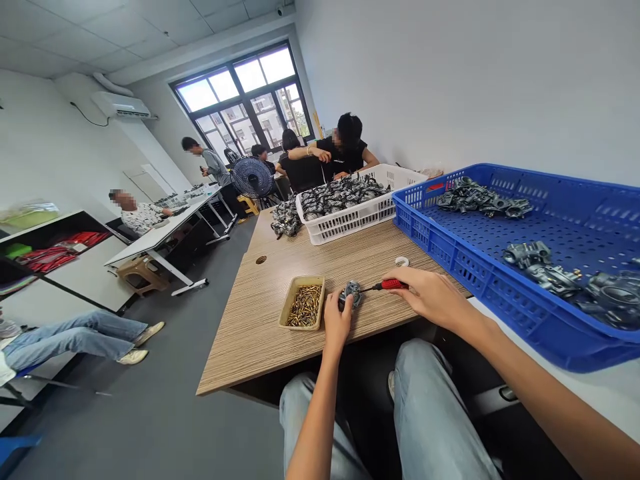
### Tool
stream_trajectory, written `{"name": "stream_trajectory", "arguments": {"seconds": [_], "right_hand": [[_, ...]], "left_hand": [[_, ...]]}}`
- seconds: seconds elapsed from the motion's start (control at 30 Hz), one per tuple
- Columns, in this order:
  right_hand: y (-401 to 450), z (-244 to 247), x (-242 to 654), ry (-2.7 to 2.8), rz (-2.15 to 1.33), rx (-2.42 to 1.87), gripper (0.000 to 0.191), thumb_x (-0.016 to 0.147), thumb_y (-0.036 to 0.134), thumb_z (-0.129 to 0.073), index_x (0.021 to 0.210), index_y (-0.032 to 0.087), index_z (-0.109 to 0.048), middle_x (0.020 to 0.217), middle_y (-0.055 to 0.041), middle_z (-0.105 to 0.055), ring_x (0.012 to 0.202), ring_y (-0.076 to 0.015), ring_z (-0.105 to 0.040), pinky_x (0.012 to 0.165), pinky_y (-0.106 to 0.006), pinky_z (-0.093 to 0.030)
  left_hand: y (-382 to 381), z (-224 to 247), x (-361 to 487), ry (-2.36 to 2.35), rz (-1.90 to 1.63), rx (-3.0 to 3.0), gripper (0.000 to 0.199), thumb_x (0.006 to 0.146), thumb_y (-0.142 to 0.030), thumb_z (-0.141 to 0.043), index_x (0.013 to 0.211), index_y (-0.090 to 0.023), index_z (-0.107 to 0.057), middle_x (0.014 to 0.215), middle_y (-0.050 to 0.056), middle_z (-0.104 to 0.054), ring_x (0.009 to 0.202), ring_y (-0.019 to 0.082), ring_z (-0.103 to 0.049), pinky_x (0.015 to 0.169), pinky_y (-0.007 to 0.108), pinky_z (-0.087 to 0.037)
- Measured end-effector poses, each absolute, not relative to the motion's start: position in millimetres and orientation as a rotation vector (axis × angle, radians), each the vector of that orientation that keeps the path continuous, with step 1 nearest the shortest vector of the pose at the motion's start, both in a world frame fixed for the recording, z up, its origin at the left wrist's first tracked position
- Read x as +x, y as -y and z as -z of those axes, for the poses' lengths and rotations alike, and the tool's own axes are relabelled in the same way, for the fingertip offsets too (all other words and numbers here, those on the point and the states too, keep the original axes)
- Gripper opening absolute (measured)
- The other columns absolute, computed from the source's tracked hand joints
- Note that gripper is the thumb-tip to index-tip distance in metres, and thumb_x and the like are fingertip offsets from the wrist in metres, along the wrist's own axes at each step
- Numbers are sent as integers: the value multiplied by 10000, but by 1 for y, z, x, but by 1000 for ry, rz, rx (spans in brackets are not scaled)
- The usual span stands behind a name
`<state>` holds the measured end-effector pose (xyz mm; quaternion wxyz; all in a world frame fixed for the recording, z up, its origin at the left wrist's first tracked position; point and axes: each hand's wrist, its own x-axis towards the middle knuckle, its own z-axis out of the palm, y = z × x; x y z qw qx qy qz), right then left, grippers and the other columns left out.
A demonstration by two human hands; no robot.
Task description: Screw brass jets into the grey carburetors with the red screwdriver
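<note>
My left hand point(339, 316) is closed round a small grey metal carburetor body point(353, 291) on the wooden table. A screwdriver point(392, 284) with a red and black handle is gripped in my right hand point(425, 293). Its shaft points left and its tip meets the metal part; the exact contact spot is too small to make out. Just left of my left hand stands a cream plastic box point(283, 319) filled with small brass-coloured pieces. A white ring point(402, 261) lies on the table beyond my right hand.
A white basket point(345, 230) heaped with metal parts stands at the back, more parts point(286, 219) piled beside it. On the right, a blue crate point(465, 270) holds similar parts. Behind the white basket a person point(345, 150) works; a fan point(253, 177) stands farther back.
</note>
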<state>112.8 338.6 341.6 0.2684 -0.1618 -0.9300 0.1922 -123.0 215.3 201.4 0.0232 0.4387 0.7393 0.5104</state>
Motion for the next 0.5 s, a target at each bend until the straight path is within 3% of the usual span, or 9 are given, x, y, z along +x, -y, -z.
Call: {"name": "stream_trajectory", "arguments": {"seconds": [0.13, 0.5], "right_hand": [[-340, -341, 113, 2519, -507, -464, 272, 992, 140, -563, 1170, 303, -689, 1164, -3, -780, 1000, -213, -743, 844, -308, -537], [-336, -343, 114, 2518, -383, -673, 112, 1008, 342, -658, 1099, 303, -710, 957, 3, -794, 833, -221, -738, 674, -302, -434]], "left_hand": [[-215, -201, -123, -2287, -1592, 1362, 362, 1032, -449, -576, 1274, -212, -701, 1183, 129, -713, 1119, 270, -673, 1030, 433, -519], [-215, -201, -123, -2320, -1586, 1351, 361, 1030, -470, -581, 1259, -225, -715, 1151, 113, -715, 1089, 262, -682, 1004, 404, -529]]}}
